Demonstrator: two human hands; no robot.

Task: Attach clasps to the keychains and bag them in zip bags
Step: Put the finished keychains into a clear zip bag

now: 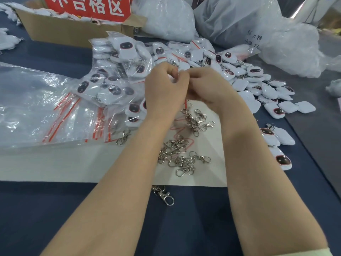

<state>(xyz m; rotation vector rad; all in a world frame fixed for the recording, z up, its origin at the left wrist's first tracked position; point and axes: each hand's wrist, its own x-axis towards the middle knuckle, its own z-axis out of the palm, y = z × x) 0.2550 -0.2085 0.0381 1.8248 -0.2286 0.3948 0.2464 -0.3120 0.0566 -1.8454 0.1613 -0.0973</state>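
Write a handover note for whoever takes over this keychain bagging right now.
Left hand and right hand: both pinch one bag between them; contents hidden.
Loose clasps lie on the white sheet, one clasp off it on the blue cloth.
Empty bags at left, bagged keychains behind them.
Done: a pile bagged. Left: unbagged keychains at right, some with clasps already.
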